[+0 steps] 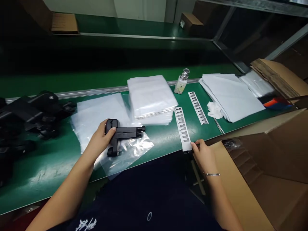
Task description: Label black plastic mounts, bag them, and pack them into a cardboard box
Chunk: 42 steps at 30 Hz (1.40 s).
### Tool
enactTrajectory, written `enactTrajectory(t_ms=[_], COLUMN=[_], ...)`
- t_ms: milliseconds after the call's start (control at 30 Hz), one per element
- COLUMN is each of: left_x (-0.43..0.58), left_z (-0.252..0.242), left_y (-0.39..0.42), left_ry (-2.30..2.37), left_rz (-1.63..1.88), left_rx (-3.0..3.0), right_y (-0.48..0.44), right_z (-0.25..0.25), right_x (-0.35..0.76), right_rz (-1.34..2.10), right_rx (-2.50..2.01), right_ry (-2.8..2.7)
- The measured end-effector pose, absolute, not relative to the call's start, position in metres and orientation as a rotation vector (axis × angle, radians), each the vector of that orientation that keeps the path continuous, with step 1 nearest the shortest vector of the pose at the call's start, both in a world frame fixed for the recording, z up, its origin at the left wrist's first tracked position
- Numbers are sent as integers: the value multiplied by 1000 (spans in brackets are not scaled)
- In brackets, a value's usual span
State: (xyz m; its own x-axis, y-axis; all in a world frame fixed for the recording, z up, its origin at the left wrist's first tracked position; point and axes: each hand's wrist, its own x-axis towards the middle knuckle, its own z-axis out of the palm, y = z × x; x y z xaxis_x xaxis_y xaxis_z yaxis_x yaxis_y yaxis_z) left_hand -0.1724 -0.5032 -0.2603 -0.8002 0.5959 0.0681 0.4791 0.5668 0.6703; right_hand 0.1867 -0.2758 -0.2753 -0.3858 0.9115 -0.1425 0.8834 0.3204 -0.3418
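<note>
My left hand (100,138) is closed round a black plastic bracket (127,132) with a long arm and a rounded end, just over clear plastic bags (134,150). At the table's front edge my right hand (203,155) has its fingers closed at the lower end of a white strip of labels (182,126) printed in dark blocks. Something small and dark shows under that end; I cannot make it out. A second label strip (198,108) lies to the right. Behind is a thick stack of plastic bags (151,96).
Black plastic parts (36,112) are heaped at left. A pump bottle (181,82) stands behind the labels. At right are white sheets (231,94), crumpled paper (215,110), tweezers (218,125) and folded cardboard (276,77). An open carton (267,160) is by my right arm.
</note>
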Motion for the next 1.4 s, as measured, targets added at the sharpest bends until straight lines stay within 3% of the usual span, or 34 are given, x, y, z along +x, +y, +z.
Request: enactTrajectory(t_ms=[133, 267, 467, 600, 833, 967, 1400], left_x=[-135, -75, -20, 2, 4, 5, 3], left_z=[-235, -226, -255, -273, -258, -262, -281], left_y=[-482, -435, -372, -366, -368, -354, -341], left_ry=[2780, 2252, 1995, 1836, 1796, 1394, 1425], left_rz=[1038, 942, 615, 499, 856, 1034, 1157], left_rx=[1264, 1407, 1574, 1749, 1417, 941, 838], right_y=[-296, -307, -307, -311, -314, -317, -306], right_z=[-292, -297, -300, -309, -310, -311, -311], right_x=[180, 172, 171, 171, 175, 167, 159], right_rz=[836, 1260, 991, 1154, 1503, 1593, 458], right_rx=[-1620, -1275, -1453, -1437, -1098, -989, -1028], right_ry=[-2247, -1786, -2036, -1989, -1376, -1317, -1996])
